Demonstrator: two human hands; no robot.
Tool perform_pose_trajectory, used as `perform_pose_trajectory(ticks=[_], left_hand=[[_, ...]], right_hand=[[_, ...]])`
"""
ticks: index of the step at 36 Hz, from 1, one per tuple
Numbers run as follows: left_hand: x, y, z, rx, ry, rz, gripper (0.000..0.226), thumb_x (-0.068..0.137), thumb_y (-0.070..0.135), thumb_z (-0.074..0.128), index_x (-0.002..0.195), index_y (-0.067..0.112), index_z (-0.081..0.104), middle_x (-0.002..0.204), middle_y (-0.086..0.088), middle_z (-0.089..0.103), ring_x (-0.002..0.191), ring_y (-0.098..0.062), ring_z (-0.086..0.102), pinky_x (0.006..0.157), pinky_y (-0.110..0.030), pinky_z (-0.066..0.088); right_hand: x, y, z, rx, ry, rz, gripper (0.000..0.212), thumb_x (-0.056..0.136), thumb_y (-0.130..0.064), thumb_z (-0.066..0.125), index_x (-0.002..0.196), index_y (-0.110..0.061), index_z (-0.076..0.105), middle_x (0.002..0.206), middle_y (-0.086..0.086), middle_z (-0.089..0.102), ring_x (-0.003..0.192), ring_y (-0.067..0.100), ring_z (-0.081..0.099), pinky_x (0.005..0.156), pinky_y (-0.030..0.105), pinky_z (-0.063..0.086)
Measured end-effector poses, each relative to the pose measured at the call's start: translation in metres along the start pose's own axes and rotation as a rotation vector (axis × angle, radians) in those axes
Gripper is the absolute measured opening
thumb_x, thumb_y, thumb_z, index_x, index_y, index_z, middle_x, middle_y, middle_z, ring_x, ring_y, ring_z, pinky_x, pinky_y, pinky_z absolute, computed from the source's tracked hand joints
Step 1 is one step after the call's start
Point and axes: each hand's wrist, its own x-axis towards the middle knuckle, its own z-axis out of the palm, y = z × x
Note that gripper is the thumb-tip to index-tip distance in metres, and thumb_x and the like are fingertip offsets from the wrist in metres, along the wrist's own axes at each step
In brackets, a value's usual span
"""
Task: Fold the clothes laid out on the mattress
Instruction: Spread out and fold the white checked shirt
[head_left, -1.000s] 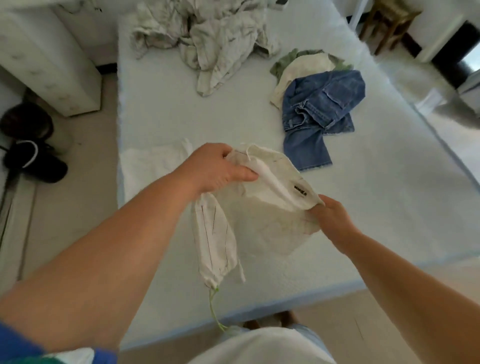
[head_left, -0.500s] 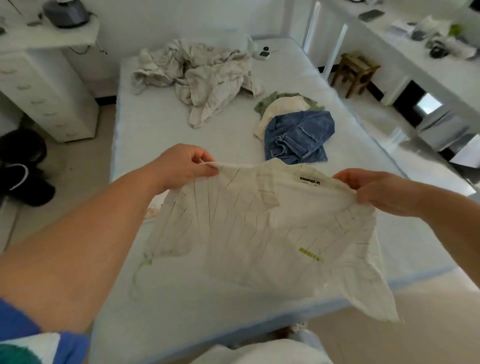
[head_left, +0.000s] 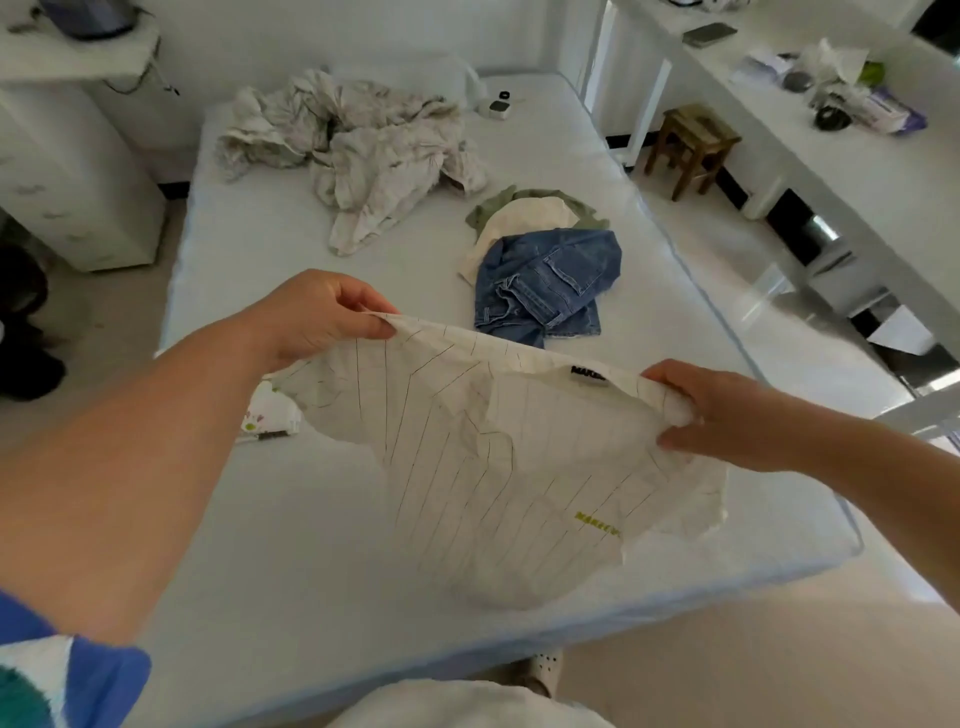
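Two hands hold the striped white shirt (head_left: 467, 467) stretched out above the near end of the mattress (head_left: 291, 545): the left hand (head_left: 317, 317) pinches one shoulder, the right hand (head_left: 727, 410) grips the other. Its hem hangs crumpled below them, so lowering it flat and smoothing it before folding would probably work best. Beyond the hands lie the jeans (head_left: 550, 280) and a rumpled pale heap (head_left: 363, 150), still unfolded.
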Motion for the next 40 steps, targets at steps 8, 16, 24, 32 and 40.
perform_pose_trajectory(ticks=[8, 16, 24, 32, 40], left_hand=[[-0.006, 0.024, 0.017, -0.266, -0.119, -0.071, 0.015, 0.059, 0.019, 0.073, 0.071, 0.027, 0.076, 0.069, 0.008, 0.069, 0.066, -0.005, 0.067, 0.056, -0.017, 0.052], [-0.013, 0.033, 0.033, -0.041, -0.068, -0.076, 0.021, 0.057, 0.031, 0.081, 0.078, 0.033, 0.076, 0.082, 0.01, 0.072, 0.082, 0.003, 0.064, 0.073, -0.014, 0.043], [-0.019, 0.017, 0.029, 0.092, 0.043, -0.066, 0.021, 0.061, 0.03, 0.084, 0.072, 0.044, 0.072, 0.098, 0.014, 0.056, 0.092, 0.006, 0.05, 0.07, -0.013, 0.033], [-0.026, -0.01, -0.015, -0.036, -0.035, -0.054, 0.036, 0.042, 0.043, 0.08, 0.075, 0.034, 0.073, 0.055, 0.02, 0.056, 0.053, 0.005, 0.055, 0.05, -0.008, 0.042], [-0.021, -0.047, -0.035, 0.348, -0.033, -0.07, 0.02, 0.067, 0.023, 0.081, 0.065, 0.037, 0.066, 0.054, 0.016, 0.053, 0.047, 0.004, 0.048, 0.049, -0.017, 0.036]], right_hand=[[0.026, 0.041, -0.025, 0.104, 0.282, -0.04, 0.027, 0.088, -0.049, 0.05, 0.077, -0.026, 0.06, 0.074, -0.007, 0.061, 0.071, 0.01, 0.056, 0.058, 0.019, 0.038], [0.039, 0.052, -0.035, 0.419, 0.479, -0.143, 0.037, 0.091, -0.037, 0.052, 0.056, -0.026, 0.056, 0.049, -0.014, 0.047, 0.049, 0.003, 0.045, 0.049, 0.017, 0.035], [0.035, 0.022, -0.054, 0.51, 0.344, -0.238, 0.066, 0.051, -0.084, 0.057, 0.063, -0.02, 0.066, 0.051, -0.011, 0.059, 0.048, 0.003, 0.057, 0.05, 0.021, 0.05], [0.04, 0.018, -0.069, 0.677, -0.167, -0.194, 0.058, 0.058, -0.035, 0.081, 0.102, -0.002, 0.064, 0.086, 0.017, 0.07, 0.079, 0.033, 0.07, 0.064, 0.042, 0.058], [0.05, 0.001, -0.038, -0.128, -0.073, -0.011, 0.024, 0.066, -0.024, 0.081, 0.064, -0.024, 0.057, 0.057, -0.011, 0.057, 0.054, 0.001, 0.049, 0.06, 0.022, 0.038]])
